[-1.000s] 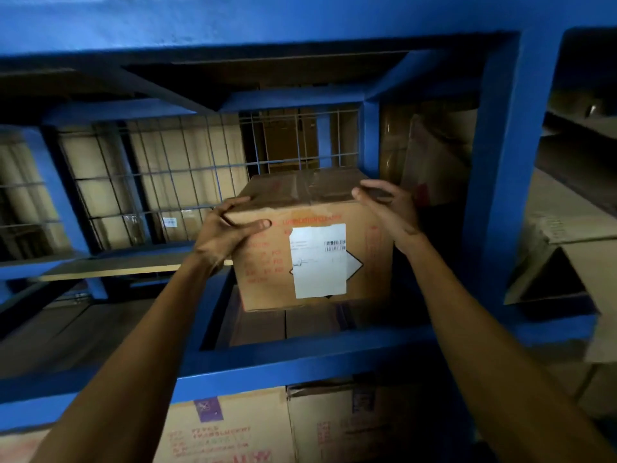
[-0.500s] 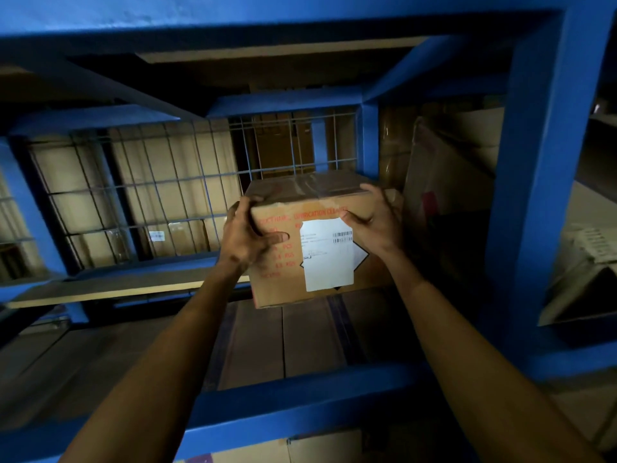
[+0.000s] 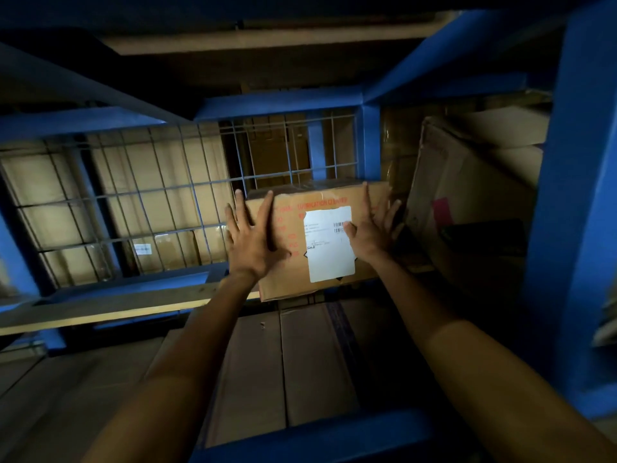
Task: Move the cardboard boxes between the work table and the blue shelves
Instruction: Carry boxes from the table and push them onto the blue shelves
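A brown cardboard box point(image 3: 293, 279) with red print and a white barcode label sits deep inside the blue shelf point(image 3: 574, 202), close to the wire mesh back point(image 3: 140, 202). My left hand point(image 3: 255, 237) lies flat on the box's front left, fingers straight and spread. My right hand point(image 3: 372, 228) presses flat on the front right, beside the label, fingers straight. The box rests on flat cardboard point(image 3: 290, 369) laid on the shelf floor.
A large tilted carton point(image 3: 467, 208) with a pink mark leans just right of the box. Blue posts and beams point(image 3: 334, 432) frame the bay on the right and front. More boxes show behind the mesh. A pale plank point(image 3: 110, 305) runs along the left.
Both hands held the box by its top corners and carried it deeper into the shelf. Now the fingers have uncurled and both palms press flat on its front face.
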